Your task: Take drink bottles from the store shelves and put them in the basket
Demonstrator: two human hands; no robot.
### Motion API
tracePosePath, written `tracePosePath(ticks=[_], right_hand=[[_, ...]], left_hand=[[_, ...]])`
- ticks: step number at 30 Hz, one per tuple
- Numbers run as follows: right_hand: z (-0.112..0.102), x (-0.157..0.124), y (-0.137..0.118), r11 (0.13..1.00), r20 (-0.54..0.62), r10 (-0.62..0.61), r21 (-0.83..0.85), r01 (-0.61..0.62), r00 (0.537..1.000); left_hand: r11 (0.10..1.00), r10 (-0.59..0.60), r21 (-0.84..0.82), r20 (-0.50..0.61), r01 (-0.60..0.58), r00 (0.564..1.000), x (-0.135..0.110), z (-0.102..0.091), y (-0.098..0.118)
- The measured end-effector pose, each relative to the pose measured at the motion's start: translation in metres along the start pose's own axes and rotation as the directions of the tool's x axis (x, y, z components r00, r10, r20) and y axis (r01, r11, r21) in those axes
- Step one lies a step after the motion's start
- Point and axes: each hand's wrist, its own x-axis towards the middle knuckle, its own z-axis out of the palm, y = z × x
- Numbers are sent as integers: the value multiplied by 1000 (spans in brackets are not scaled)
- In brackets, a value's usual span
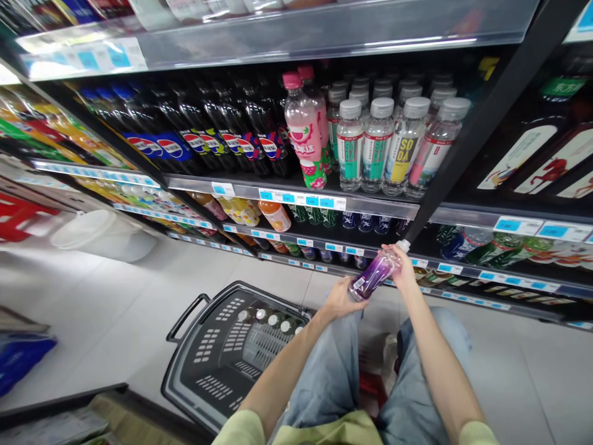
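Note:
A clear bottle with a purple label (372,274) and a white cap lies tilted between my two hands, above my knees. My left hand (341,299) grips its bottom end. Around the neck end, just below the cap, my right hand (402,264) is closed. On the shelf in front of my hands stand several clear soda water bottles (374,148) with white caps. Beside them to the left is a pink-capped bottle (303,133) with a pink and green label.
A grey shopping basket (204,371) with several white-capped bottles (273,321) inside stands on the floor to my left. Dark cola bottles (231,133) fill the shelf further left. A white tub (104,235) sits on the tiled floor. Shelf edges (296,198) carry price tags.

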Motion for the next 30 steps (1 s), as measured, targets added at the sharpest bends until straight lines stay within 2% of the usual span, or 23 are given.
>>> tracePosePath(ticks=[3,5,10,15,19,24,30], right_hand=[[3,-2,3,999,151,-28,25,25,988],[4,-2,6,998,138,-54,22,52,989],[6,2,9,994,12,-107,-10,107,994],[6,2,9,993,-11,-117,-31,116,993],[4,2,8,997,44,-82,-6,83,996],[2,-3,9,999,186,-27,24,23,982],[5,-12,7,998,233,-50,57,37,971]], left_hand=[[999,31,-16,17,-31,999,0,0,-2],[999,35,-26,15,-34,999,0,1,-3],[997,11,-73,-7,-11,1000,-1,3,1],[995,18,-98,-15,-19,1000,-2,4,2],[995,52,-88,-14,-53,999,-2,4,-2],[995,93,17,33,-93,995,0,4,-7],[987,157,24,57,-158,986,1,2,-7]])
